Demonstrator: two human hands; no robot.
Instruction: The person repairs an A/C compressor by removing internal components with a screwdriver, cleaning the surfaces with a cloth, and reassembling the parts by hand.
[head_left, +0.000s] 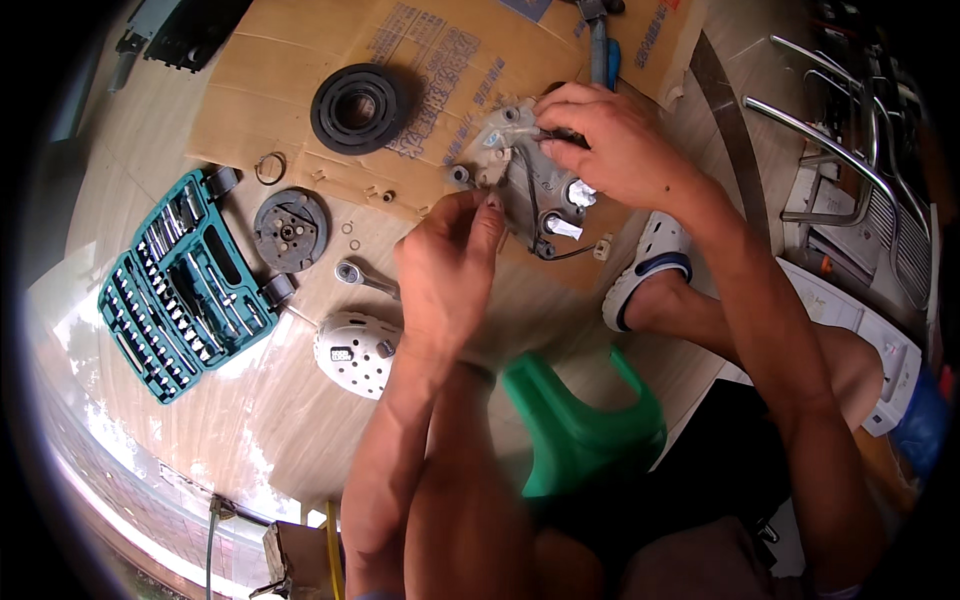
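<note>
A grey metal compressor lies on the cardboard in front of me, with a thin black wire across it and white paper-like wads in two of its ports. My left hand is at its near left side, thumb and forefinger pinched together; whatever sits between the fingertips is too small to make out. On the far right of the compressor my right hand grips the body, fingers curled over its edge and thumb below. A small pale connector ends the wire at the near right.
Flattened cardboard bears a black pulley. Left of my hands lie a round clutch plate, a snap ring, a ratchet and an opened green socket set. A green stool stands between my legs; chrome tubing is at right.
</note>
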